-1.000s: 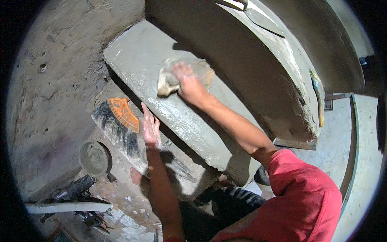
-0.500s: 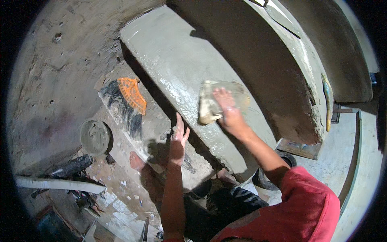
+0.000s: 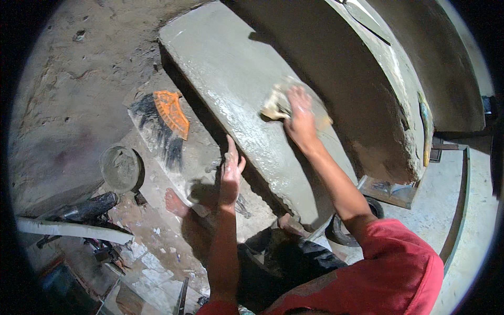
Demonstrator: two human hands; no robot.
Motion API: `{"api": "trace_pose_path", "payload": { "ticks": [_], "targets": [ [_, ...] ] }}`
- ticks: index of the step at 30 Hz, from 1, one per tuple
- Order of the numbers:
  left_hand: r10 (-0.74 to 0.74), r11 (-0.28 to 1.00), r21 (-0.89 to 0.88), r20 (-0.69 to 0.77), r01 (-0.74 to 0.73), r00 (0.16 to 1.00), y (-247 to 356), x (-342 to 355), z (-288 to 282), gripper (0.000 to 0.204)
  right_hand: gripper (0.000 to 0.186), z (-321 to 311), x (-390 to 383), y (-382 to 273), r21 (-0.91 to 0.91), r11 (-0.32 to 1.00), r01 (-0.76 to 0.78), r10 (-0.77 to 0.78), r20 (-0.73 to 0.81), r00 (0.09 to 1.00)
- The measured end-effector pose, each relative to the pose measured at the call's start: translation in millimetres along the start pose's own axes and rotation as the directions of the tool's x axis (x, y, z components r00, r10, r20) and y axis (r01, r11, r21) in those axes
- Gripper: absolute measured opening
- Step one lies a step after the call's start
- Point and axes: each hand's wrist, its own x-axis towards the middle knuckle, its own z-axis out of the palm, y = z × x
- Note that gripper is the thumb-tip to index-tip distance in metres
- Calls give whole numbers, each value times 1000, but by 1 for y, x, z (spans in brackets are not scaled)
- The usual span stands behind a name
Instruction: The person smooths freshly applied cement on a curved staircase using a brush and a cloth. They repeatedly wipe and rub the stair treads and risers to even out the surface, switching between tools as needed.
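My right hand (image 3: 302, 121) presses a pale yellowish sponge (image 3: 274, 106) against the top of a grey, freshly plastered step (image 3: 223, 58). The fingers lie over the sponge, which is smeared by motion. Wet cement glistens along the step's left part and edge. My left hand (image 3: 230, 176) holds nothing; its fingers are stretched out, with the tips beside the step's left edge. Whether they touch the edge I cannot tell.
An orange broom head (image 3: 171, 116) with dark bristles lies left of the step. Nearby stands a round bowl (image 3: 121, 168) of grey mortar. A higher plastered step (image 3: 336, 89) rises at the right. A black tub (image 3: 341, 231) and a white strip (image 3: 76, 229) lie lower down.
My right hand has slid the sponge a little up and to the right over the step. My left hand stays near the edge, slightly higher in the picture.
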Motion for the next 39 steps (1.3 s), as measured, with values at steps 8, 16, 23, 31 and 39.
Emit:
{"api": "trace_pose_path", "payload": {
  "ticks": [8, 16, 23, 31, 39],
  "targets": [
    [14, 999, -49, -28, -15, 1000, -8, 1, -2, 89, 87, -24, -46, -17, 129, 991, 29, -44, 115, 992],
    [9, 987, -158, -30, -14, 1000, -13, -1, -1, 82, 82, -28, -70, -25, 158, 957, 243, -286, 398, 871],
    [89, 990, -115, 20, -86, 996, -19, 0, -7, 109, 92, -30, -62, -9, 13, 1000, -25, 24, 100, 995],
    [10, 998, -59, -16, -11, 1000, -12, 1, -2, 132, 87, -54, -123, 2, 74, 995, -60, 47, 172, 984],
    [14, 998, -68, -7, -15, 1000, -12, 0, -2, 130, 87, -39, -151, 21, 36, 997, 73, -81, 332, 940]
  ]
}}
